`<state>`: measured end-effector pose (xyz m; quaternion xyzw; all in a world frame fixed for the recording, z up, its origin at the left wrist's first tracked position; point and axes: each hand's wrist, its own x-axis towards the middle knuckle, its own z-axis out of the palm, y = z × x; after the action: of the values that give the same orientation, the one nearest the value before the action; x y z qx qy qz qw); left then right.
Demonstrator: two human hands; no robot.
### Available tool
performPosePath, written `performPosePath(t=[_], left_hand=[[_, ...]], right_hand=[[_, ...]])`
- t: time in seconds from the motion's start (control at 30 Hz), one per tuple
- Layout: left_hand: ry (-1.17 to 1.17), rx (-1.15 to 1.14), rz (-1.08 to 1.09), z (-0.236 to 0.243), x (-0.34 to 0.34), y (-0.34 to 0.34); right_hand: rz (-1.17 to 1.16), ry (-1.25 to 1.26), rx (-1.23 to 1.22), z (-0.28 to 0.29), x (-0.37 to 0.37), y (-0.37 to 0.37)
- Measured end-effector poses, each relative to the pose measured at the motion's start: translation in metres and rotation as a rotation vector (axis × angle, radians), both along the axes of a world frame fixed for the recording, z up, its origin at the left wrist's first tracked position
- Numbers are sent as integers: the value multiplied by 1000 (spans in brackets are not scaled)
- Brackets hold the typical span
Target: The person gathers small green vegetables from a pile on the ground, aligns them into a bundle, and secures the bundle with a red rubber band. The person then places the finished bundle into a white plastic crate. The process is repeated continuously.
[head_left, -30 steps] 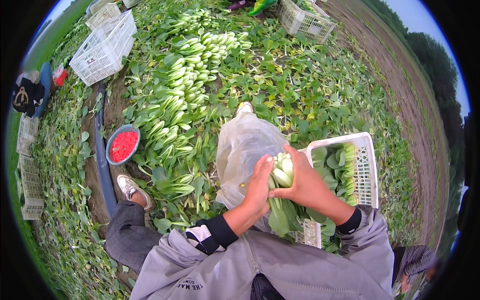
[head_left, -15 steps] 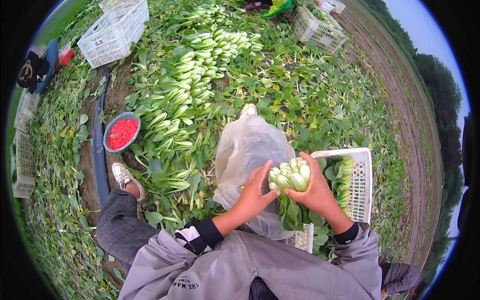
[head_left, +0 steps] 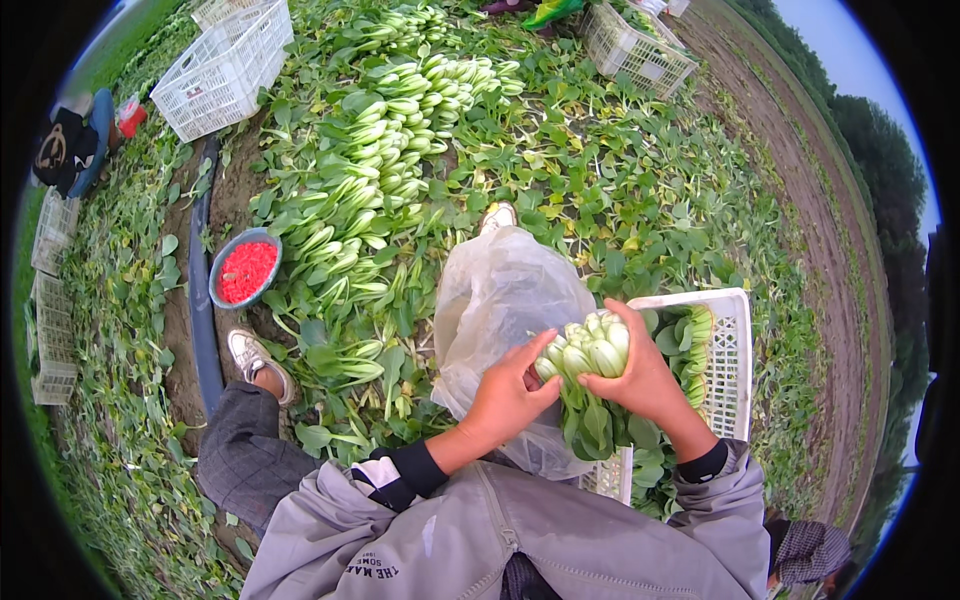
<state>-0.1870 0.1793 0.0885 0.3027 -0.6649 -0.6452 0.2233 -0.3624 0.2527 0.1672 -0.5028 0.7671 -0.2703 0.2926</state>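
A bunch of bok choy (head_left: 600, 352) is held between my two hands, its pale green stem ends up and its leaves hanging down. My right hand (head_left: 648, 380) is wrapped round its right side, thumb across the front. My left hand (head_left: 510, 395) is curled against the left side, fingertips and thumb at the stems. Under and beside the bunch stands a white plastic crate (head_left: 733, 365) with more bok choy packed along its inside. A translucent plastic sheet (head_left: 505, 300) covers my forward leg, next to my left hand.
Rows of cut bok choy (head_left: 385, 150) lie on the leaf-strewn ground ahead. A blue-grey basin (head_left: 215, 290) of red strips stands left, beside a dark hose (head_left: 203, 330). White crates (head_left: 225, 80) stand farther off, another (head_left: 640, 60) at far right. Parts of other people show at the edges.
The bunch stays between my hands. My left fingers and thumb have shifted slightly against its left side, and the whole view has moved a little.
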Motion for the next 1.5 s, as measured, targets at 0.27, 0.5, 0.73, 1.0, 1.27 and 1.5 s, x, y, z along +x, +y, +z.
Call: performPosePath(t=[0.27, 0.5, 0.73, 1.0, 1.27, 1.5], left_hand=[[105, 698, -93, -1, -6, -16], [273, 942, -157, -5, -14, -7], [309, 769, -253, -25, -21, -3], [389, 675, -310, -42, -35, 8], [220, 497, -556, -53, -13, -58], [-591, -216, 385, -243, 120, -224]], right_hand=[[63, -64, 92, 10, -10, -5], [266, 99, 130, 20, -20, -11], [227, 315, -59, 1, 4, 12], [94, 255, -65, -5, -1, 22], [-54, 524, -245, -53, 24, 34], [-189, 566, -147, -70, 3, 52]])
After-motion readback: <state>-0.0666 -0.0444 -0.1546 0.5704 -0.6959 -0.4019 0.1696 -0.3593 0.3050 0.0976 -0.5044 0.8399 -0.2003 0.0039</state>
